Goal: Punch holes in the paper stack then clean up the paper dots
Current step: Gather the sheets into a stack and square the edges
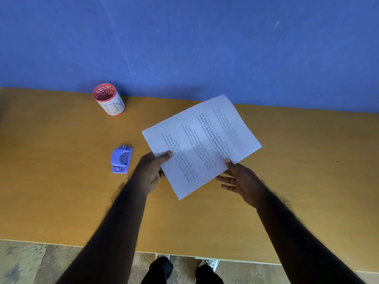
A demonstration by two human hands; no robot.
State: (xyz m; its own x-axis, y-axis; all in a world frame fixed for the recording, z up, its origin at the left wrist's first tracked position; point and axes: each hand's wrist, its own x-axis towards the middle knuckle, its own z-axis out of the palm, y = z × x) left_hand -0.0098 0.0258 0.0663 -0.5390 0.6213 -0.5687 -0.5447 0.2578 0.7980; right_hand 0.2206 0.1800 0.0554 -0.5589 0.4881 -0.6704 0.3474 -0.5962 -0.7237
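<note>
A white paper stack (pixel 202 144) with printed text is held tilted above the wooden table (pixel 61 191). My left hand (pixel 152 171) pinches its near-left edge, thumb on top. On the near-right edge, my right hand (pixel 239 179) grips with the thumb on the sheet and the other fingers spread underneath. A purple hole punch (pixel 121 159) lies on the table to the left of my left hand, untouched. No paper dots are visible.
A red perforated cup (pixel 108 99) wrapped in a white label stands at the table's back left, near the blue wall (pixel 184 48). The table's front edge runs below my forearms, with floor and shoes beneath.
</note>
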